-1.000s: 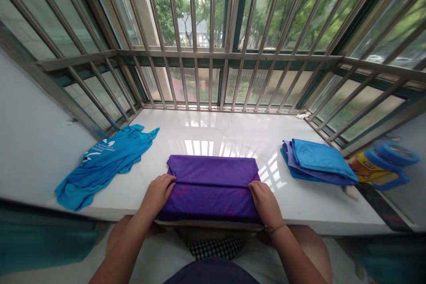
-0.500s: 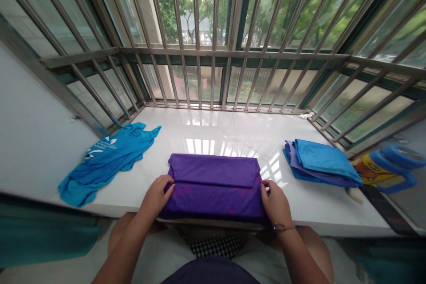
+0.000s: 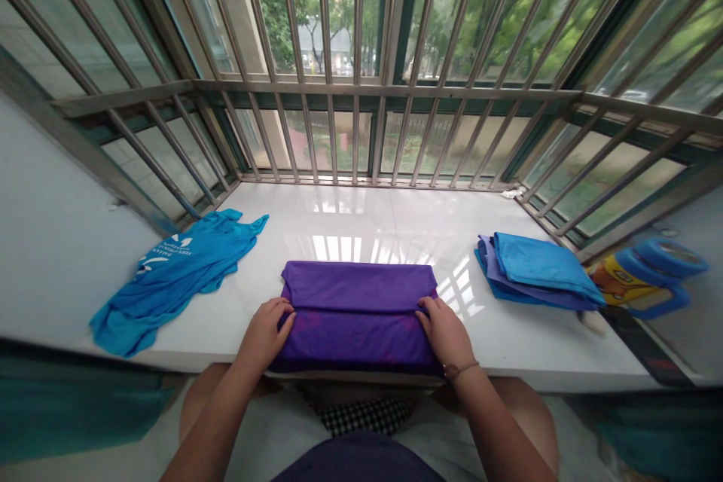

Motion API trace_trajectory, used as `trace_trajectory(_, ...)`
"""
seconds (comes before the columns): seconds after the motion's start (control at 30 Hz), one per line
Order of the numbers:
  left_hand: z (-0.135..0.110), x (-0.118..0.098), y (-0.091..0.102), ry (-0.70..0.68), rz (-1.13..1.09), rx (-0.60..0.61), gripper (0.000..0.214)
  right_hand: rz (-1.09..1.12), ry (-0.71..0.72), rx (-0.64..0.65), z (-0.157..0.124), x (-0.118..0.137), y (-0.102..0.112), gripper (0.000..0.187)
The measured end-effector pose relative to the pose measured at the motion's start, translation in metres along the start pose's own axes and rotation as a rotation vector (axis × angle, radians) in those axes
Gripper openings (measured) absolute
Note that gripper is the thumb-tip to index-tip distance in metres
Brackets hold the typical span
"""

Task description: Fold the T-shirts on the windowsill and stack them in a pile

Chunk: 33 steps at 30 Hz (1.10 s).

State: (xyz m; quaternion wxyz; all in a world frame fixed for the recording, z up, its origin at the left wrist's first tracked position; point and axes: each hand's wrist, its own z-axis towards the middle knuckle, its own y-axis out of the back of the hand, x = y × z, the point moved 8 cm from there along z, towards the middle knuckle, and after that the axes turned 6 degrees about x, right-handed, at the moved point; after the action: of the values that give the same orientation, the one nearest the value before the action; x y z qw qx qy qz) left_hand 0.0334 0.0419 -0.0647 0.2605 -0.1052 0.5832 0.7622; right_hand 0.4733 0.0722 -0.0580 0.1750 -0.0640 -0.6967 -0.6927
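Observation:
A purple garment (image 3: 355, 335) lies in front of me at the sill's front edge, its far part folded over in a flat band. My left hand (image 3: 269, 327) is closed in a pinch on its left edge, by the end of the fold. On the other side, my right hand (image 3: 443, 327) pinches the cloth near the right end of the fold line, thumb and fingers together. The garment's near edge reaches the front of the sill. What kind of garment it is, I cannot tell.
A crumpled blue T-shirt (image 3: 186, 263) with white lettering lies at left. Folded blue and purple clothes (image 3: 542, 267) are stacked at right, beside a blue and yellow bottle (image 3: 644, 279) and a dark phone-like slab (image 3: 647, 346). Metal bars (image 3: 355, 94) enclose the back of the white sill (image 3: 361, 222).
My right hand has moved left and inward, from the garment's right side onto the end of its fold line. My left hand stays at the left edge. The view has shifted slightly.

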Motion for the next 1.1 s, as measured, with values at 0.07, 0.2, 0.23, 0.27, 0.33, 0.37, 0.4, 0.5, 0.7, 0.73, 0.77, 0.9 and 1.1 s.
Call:
trace_trajectory(0.07,0.000,-0.001,0.000,0.001,-0.003,0.007,0.014,-0.054,0.013,-0.015,-0.002,-0.002,0.000,0.019)
trace_trajectory(0.2,0.000,-0.004,0.001,0.008,-0.014,0.018,0.014,-0.092,0.055,-0.104,-0.005,-0.009,0.008,0.023)
trace_trajectory(0.23,0.000,-0.004,0.001,0.010,-0.019,0.020,0.014,-0.087,0.062,-0.131,-0.006,-0.011,0.010,0.023)
trace_trajectory(0.27,0.000,-0.005,0.002,0.013,-0.024,0.021,0.014,-0.081,0.068,-0.150,-0.006,-0.013,0.011,0.023)
trace_trajectory(0.33,0.000,-0.006,0.003,0.026,-0.038,0.022,0.014,-0.074,0.076,-0.155,-0.007,-0.016,0.011,0.024)
trace_trajectory(0.37,0.001,-0.006,0.003,0.038,-0.046,0.022,0.014,-0.074,0.080,-0.143,-0.007,-0.016,0.009,0.024)
trace_trajectory(0.4,0.002,-0.005,0.004,0.056,-0.055,0.022,0.014,-0.074,0.086,-0.127,-0.007,-0.016,0.007,0.025)
trace_trajectory(0.5,0.008,0.001,0.007,0.137,-0.079,-0.006,0.018,-0.074,0.098,-0.096,-0.008,-0.015,0.003,0.027)
trace_trajectory(0.7,0.031,0.033,0.017,0.430,-0.089,-0.121,0.035,-0.063,0.094,-0.106,-0.012,-0.013,0.002,0.027)
trace_trajectory(0.73,0.035,0.040,0.017,0.497,-0.101,-0.123,0.038,-0.060,0.095,-0.109,-0.013,-0.013,0.003,0.026)
trace_trajectory(0.77,0.040,0.047,0.015,0.557,-0.121,-0.114,0.040,-0.057,0.096,-0.113,-0.013,-0.012,0.003,0.026)
trace_trajectory(0.9,0.062,0.065,0.005,0.684,-0.255,-0.028,0.030,-0.033,0.100,-0.143,-0.015,-0.009,0.006,0.025)
trace_trajectory(1.1,0.074,0.082,-0.014,0.796,-0.680,-0.072,0.014,0.155,-0.020,-0.174,-0.010,-0.018,0.015,0.035)
